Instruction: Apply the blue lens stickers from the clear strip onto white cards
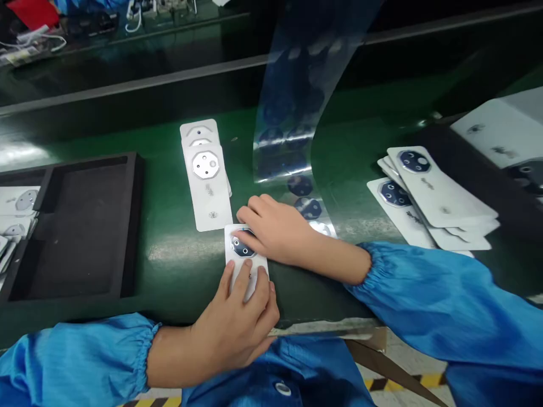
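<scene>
A white card [254,264] with a dark octagonal patch lies on the green table in front of me. My left hand [241,316] rests on its lower part, fingers apart and fingertips pressing down. Above it, my right hand [274,229] has its thumb on the dark octagon, with the other fingers curled; whether it pinches anything is hidden. Just beyond is a small stack of white cards [208,192] with silvery octagons. A clear film strip [284,141] with dark round stickers hangs down to the table and passes behind my right hand.
On the right lies a fanned pile of white cards [445,198] with dark octagons, beside a black tray [466,152] holding more. Another black tray [129,226] with white cards in its left compartment stands at left. Cables and a red item [34,12] are at the far left.
</scene>
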The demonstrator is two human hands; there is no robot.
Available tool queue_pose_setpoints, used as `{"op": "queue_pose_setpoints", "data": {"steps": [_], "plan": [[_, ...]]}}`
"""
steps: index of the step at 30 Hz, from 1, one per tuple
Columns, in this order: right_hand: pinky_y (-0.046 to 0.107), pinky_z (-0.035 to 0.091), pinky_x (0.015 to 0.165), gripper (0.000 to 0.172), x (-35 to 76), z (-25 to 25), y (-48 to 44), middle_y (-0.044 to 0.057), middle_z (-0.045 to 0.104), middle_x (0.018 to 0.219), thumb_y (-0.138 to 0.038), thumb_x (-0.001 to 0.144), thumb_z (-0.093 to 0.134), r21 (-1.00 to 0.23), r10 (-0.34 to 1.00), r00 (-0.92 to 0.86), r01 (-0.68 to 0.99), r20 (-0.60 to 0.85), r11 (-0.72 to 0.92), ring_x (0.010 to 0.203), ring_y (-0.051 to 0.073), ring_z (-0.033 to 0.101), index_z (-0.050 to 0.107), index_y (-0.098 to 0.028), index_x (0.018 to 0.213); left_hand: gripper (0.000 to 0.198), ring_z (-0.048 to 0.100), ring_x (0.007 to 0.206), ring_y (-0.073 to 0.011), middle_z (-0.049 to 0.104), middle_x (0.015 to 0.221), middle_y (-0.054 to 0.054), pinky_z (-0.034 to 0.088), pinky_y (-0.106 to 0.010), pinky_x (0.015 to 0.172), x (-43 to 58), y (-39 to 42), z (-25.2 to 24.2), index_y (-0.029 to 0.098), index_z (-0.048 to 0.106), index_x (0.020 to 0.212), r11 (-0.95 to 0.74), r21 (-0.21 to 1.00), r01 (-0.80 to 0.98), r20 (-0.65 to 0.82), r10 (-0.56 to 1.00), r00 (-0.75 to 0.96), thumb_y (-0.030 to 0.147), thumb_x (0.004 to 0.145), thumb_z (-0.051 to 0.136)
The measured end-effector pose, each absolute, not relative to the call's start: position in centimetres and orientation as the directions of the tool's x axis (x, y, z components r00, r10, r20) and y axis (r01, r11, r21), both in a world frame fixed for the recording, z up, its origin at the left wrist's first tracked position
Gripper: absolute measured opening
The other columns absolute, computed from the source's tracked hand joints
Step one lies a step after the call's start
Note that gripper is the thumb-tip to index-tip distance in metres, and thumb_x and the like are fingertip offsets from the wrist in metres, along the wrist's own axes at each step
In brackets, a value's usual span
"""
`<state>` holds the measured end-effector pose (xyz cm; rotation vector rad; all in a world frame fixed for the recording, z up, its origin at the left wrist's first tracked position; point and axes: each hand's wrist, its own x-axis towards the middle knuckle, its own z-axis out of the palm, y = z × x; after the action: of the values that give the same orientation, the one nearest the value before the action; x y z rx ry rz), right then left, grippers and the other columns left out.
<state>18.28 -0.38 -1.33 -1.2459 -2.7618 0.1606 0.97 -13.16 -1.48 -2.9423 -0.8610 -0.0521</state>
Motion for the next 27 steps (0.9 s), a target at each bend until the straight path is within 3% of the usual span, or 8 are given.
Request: {"op": "queue_pose_setpoints", "data": {"steps": [3, 9, 12, 15, 18, 19, 23, 27], "plan": [[0.033, 0.033, 0.059, 0.029, 18.6, -1.2, 0.0, 0.013, 0.063, 0.096, -0.028, 0.107, 0.038, -0.141, 0.846, -0.532, 0.835, 0.035, 0.532, 0.09, 0.027, 0.055, 0.063, -0.015, 0.098, 0.066, 0.049, 0.131, -0.0508, 0.052, 0.142, -0.026, 0.042, -0.068, 0.104, 0.9, -13.3, -1.8, 0.004, 0.053, 0.139, -0.832, -0.059, 0.551, 0.069, 0.547, 0.834, 0.056, 0.099, 0.045], [0.036, 0.042, 0.076, 0.039, 19.0, 0.3, -1.9, 0.011, 0.061, 0.096, -0.054, 0.092, 0.067, -0.411, 0.865, -0.501, 0.786, 0.014, 0.462, 0.088, 0.026, 0.053, 0.056, -0.016, 0.088, 0.069, 0.042, 0.137, -0.0526, 0.05, 0.143, -0.03, 0.035, -0.068, 0.109, 0.6, -13.6, -2.3, 0.002, 0.053, 0.137, -0.827, -0.022, 0.562, 0.131, 0.555, 0.822, 0.058, 0.097, 0.049], [0.031, 0.042, 0.068, 0.035, 19.2, 1.8, -2.2, 0.003, 0.062, 0.088, -0.052, 0.092, 0.067, -0.734, 0.848, -0.525, 0.603, -0.069, 0.313, 0.079, 0.02, 0.055, 0.052, -0.02, 0.089, 0.063, 0.031, 0.145, -0.0529, 0.046, 0.147, -0.03, 0.029, -0.067, 0.114, 0.4, -13.6, -2.6, 0.005, 0.054, 0.138, -0.834, -0.025, 0.552, 0.245, 0.53, 0.812, 0.048, 0.094, 0.058], [0.028, 0.045, 0.066, 0.037, 21.9, 3.6, -1.1, 0.0, 0.062, 0.088, -0.056, 0.089, 0.067, -0.919, 0.941, -0.31, 0.315, 0.136, 0.237, 0.075, 0.017, 0.058, 0.055, -0.022, 0.095, 0.055, 0.016, 0.154, -0.0428, 0.039, 0.158, -0.021, 0.012, -0.064, 0.123, 0.3, -13.4, -2.7, 0.015, 0.054, 0.144, -0.879, -0.057, 0.473, 0.434, 0.405, 0.804, 0.033, 0.092, 0.063], [0.03, 0.046, 0.07, 0.039, 28.7, 5.4, 1.1, 0.002, 0.063, 0.093, -0.056, 0.084, 0.071, -0.854, 0.838, 0.281, 0.389, 0.467, 0.346, 0.081, 0.019, 0.06, 0.059, -0.023, 0.102, 0.057, 0.014, 0.156, -0.0327, 0.035, 0.162, -0.013, 0.0, -0.058, 0.127, 0.5, -13.1, -2.3, 0.02, 0.049, 0.149, -0.941, -0.109, 0.32, 0.372, 0.26, 0.891, 0.029, 0.094, 0.06], [0.031, 0.045, 0.068, 0.038, 31.6, 5.8, 1.9, 0.003, 0.064, 0.089, -0.056, 0.087, 0.068, -0.818, 0.785, 0.354, 0.484, 0.507, 0.31, 0.079, 0.02, 0.061, 0.062, -0.023, 0.105, 0.062, 0.015, 0.156, -0.0331, 0.034, 0.163, -0.013, 0.002, -0.058, 0.127, 0.6, -12.9, -2.2, 0.019, 0.044, 0.152, -0.951, -0.087, 0.297, 0.287, 0.262, 0.922, 0.031, 0.094, 0.06], [0.036, 0.044, 0.068, 0.034, 41.6, 5.8, 4.8, 0.006, 0.066, 0.077, -0.044, 0.09, 0.069, -0.448, 0.881, 0.155, 0.891, 0.446, 0.07, 0.073, 0.024, 0.061, 0.072, -0.018, 0.111, 0.079, 0.021, 0.154, -0.0396, 0.025, 0.166, -0.017, 0.024, -0.064, 0.121, 0.9, -12.4, -1.5, 0.017, 0.028, 0.159, -0.932, 0.099, 0.349, 0.021, 0.353, 0.935, 0.036, 0.092, 0.063], [0.054, 0.048, 0.091, 0.029, 43.0, 3.8, 5.3, 0.023, 0.069, 0.117, -0.025, 0.088, 0.071, -0.078, 0.934, -0.024, 0.995, 0.355, 0.055, 0.12, 0.044, 0.055, 0.075, -0.012, 0.114, 0.082, 0.024, 0.152, -0.0428, 0.025, 0.165, -0.021, 0.027, -0.07, 0.118, 0.8, -12.1, -1.3, 0.017, 0.028, 0.159, -0.907, 0.247, 0.34, -0.046, 0.34, 0.939, 0.04, 0.091, 0.068]]}}
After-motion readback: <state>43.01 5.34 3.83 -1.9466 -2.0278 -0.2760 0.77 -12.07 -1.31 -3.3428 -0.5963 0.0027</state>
